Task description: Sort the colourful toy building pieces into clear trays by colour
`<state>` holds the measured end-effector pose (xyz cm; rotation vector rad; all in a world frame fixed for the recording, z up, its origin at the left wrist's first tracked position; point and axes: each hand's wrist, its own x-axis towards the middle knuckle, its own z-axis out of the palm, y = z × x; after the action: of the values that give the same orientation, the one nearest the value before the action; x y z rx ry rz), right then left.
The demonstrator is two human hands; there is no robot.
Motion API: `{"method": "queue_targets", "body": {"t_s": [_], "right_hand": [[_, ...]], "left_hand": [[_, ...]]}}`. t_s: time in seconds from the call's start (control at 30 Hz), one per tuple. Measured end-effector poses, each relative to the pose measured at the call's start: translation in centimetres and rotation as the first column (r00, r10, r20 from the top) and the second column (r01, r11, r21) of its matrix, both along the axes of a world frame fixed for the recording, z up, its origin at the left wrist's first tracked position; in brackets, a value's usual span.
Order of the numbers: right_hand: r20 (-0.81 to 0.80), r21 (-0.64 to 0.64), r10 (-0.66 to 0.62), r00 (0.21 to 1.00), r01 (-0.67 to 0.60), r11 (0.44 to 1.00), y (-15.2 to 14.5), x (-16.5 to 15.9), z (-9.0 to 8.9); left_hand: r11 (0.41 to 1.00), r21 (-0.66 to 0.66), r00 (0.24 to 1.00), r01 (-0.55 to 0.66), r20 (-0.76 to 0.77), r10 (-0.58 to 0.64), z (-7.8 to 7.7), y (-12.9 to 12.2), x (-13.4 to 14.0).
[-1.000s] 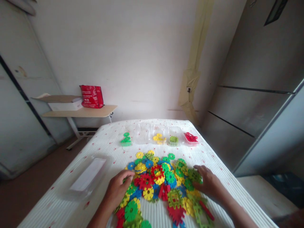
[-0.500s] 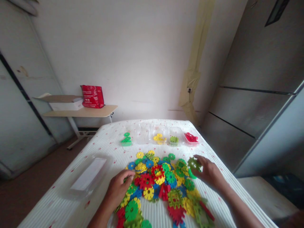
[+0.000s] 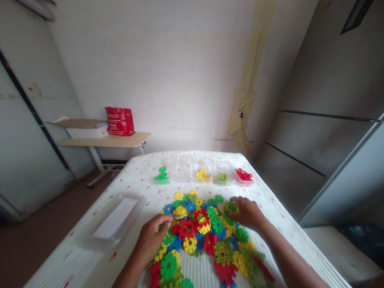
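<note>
A heap of notched plastic building pieces (image 3: 189, 245) in red, yellow, green and blue spreads over the table before me. At the heap's left edge rests my left hand (image 3: 154, 236), fingers curled and thumb close to the index finger; whatever they hold is hidden. My right hand (image 3: 249, 214) is at the upper right of the heap, its thumb and fingers closed around a green notched building piece (image 3: 231, 207). Between the hands lie red square pieces (image 3: 187, 229) and a yellow disc (image 3: 190, 245). An olive square piece (image 3: 223, 252) lies nearer to me.
Clear plastic boxes stand along the far side, holding green pieces (image 3: 162, 178), yellow pieces (image 3: 203, 175), olive squares (image 3: 222, 177) and red pieces (image 3: 244, 175). A clear lid (image 3: 87, 236) with a white strip lies left. Behind are a side table (image 3: 129, 140) and red bag (image 3: 120, 121).
My right hand has moved left, in over the upper right of the heap, with its fingers still closed. My left hand stays nearly in place. The whole view has shifted slightly.
</note>
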<state>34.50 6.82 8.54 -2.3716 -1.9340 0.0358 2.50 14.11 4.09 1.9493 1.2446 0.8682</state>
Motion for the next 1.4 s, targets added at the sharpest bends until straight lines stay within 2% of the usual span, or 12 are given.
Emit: {"method": "queue_targets", "body": {"t_s": [0.23, 0.47, 0.6, 0.7, 0.77, 0.87, 0.93, 1.17, 1.4], "right_hand": [[-0.023, -0.014, 0.018, 1.000, -0.018, 1.000, -0.1, -0.2, 0.1], [-0.146, 0.032, 0.022, 0.989, -0.018, 0.999, 0.0, 0.5, -0.6], [-0.244, 0.139, 0.112, 0.963, -0.080, 0.987, 0.5, 1.9, 0.6], [-0.246, 0.264, 0.166, 0.955, -0.099, 0.959, 2.4, 3.3, 2.7], [-0.201, 0.294, 0.148, 0.968, -0.084, 0.952, 4.4, 4.2, 4.2], [-0.105, 0.253, 0.053, 0.993, -0.025, 0.967, 7.9, 5.2, 5.8], [-0.059, 0.205, -0.015, 0.998, 0.027, 0.978, 10.3, 5.5, 6.2], [-0.032, 0.060, -0.144, 0.989, 0.145, 0.988, 16.6, 5.9, 4.4], [-0.013, -0.038, -0.248, 0.969, 0.247, 0.968, 19.0, 4.9, 3.2]], "left_hand": [[1.000, -0.007, 1.000, -0.007, -0.003, 0.007, 0.0, -0.1, 0.0], [1.000, -0.010, 1.000, -0.009, 0.009, 0.009, 0.1, -0.2, 0.0], [1.000, -0.001, 1.000, -0.004, 0.019, 0.004, 0.2, -0.2, 0.1], [1.000, -0.003, 1.000, -0.006, 0.025, 0.006, 0.0, -0.1, 0.0], [1.000, -0.003, 1.000, -0.009, 0.024, 0.009, -0.1, 0.0, -0.1], [1.000, -0.007, 1.000, -0.003, 0.011, 0.003, -0.2, 0.0, -0.1], [1.000, -0.006, 1.000, 0.004, 0.004, -0.004, -0.1, 0.0, -0.1], [1.000, -0.020, 1.000, 0.014, 0.001, -0.014, 0.2, -0.1, -0.1], [0.998, -0.055, 0.999, -0.016, -0.034, 0.014, 0.0, 0.0, -0.1]]}}
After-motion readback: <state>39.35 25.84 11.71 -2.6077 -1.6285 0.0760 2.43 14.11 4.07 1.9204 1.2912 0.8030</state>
